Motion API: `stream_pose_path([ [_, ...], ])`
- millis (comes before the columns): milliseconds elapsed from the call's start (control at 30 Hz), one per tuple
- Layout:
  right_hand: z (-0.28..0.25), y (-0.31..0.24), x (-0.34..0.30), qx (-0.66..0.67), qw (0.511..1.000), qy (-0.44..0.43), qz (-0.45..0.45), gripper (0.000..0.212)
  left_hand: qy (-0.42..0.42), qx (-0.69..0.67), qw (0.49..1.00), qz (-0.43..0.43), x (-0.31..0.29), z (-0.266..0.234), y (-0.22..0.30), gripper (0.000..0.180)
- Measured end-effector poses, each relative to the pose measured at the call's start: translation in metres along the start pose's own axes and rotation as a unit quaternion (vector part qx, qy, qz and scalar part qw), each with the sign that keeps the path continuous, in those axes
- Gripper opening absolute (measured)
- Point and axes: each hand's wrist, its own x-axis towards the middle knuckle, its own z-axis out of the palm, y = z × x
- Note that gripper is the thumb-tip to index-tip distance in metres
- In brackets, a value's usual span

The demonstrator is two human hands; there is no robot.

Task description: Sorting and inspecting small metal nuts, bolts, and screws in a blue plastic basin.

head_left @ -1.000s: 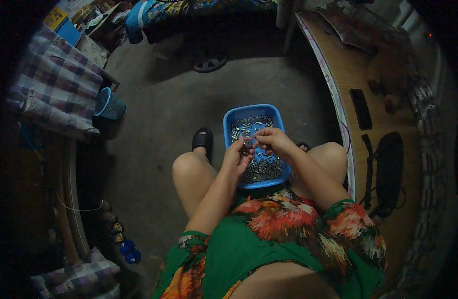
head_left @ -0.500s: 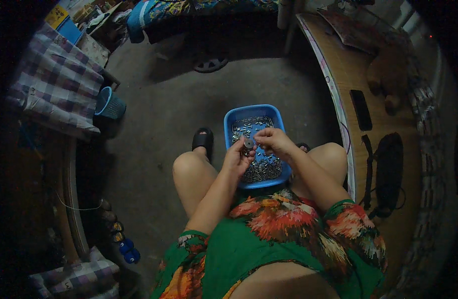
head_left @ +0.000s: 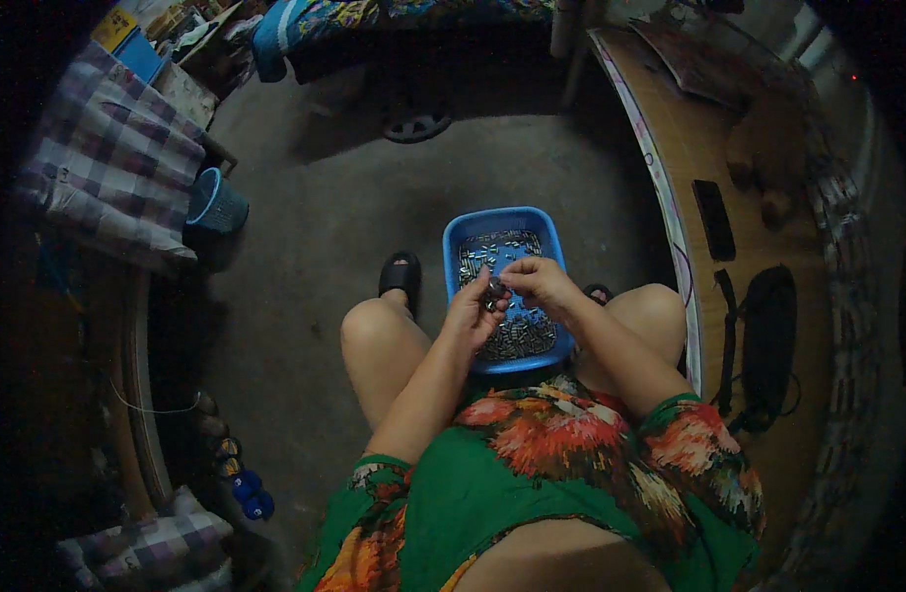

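Over a blue plastic tub (head_left: 563, 357), my left hand (head_left: 468, 312) holds a small round metal piece (head_left: 494, 287) between thumb and fingers. A few small metal bits also seem to lie in its curled fingers. My right hand (head_left: 537, 280) comes in from the other side, its thumb and forefinger pinched at the edge of the round piece; whatever they hold is too small to make out. Many short metal cylinders (head_left: 520, 340) are heaped in the near end of the tub. More cylinders lie scattered at its far end (head_left: 472, 259), partly hidden by my hands.
The tub stands between my knees. A long wooden bench (head_left: 714, 321) on the right bears a dark phone (head_left: 713, 219) and a black bag (head_left: 769, 335). On the left are a blue waste basket (head_left: 217, 202) and a checked cloth (head_left: 117, 148). A bed (head_left: 413, 14) is ahead.
The round metal piece has tilted, so its flat face no longer shows. My right hand has shifted slightly left, closer to it.
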Motion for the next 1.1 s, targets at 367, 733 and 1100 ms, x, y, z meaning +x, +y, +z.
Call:
stream_pose_path([
  [367,0.007,-0.004,-0.003,-0.015,0.998,-0.001,-0.059,0.015,-0.003,-0.007,1.000,-0.015,0.000,0.001,0.000,0.035],
  [733,0.014,-0.009,-0.010,-0.062,0.988,-0.008,-0.140,0.015,-0.001,-0.017,1.000,0.022,-0.001,0.000,0.000,0.024],
  [1100,0.011,-0.009,-0.010,-0.024,0.993,-0.004,-0.119,0.012,-0.026,-0.024,0.999,-0.005,-0.003,0.004,0.001,0.029],
])
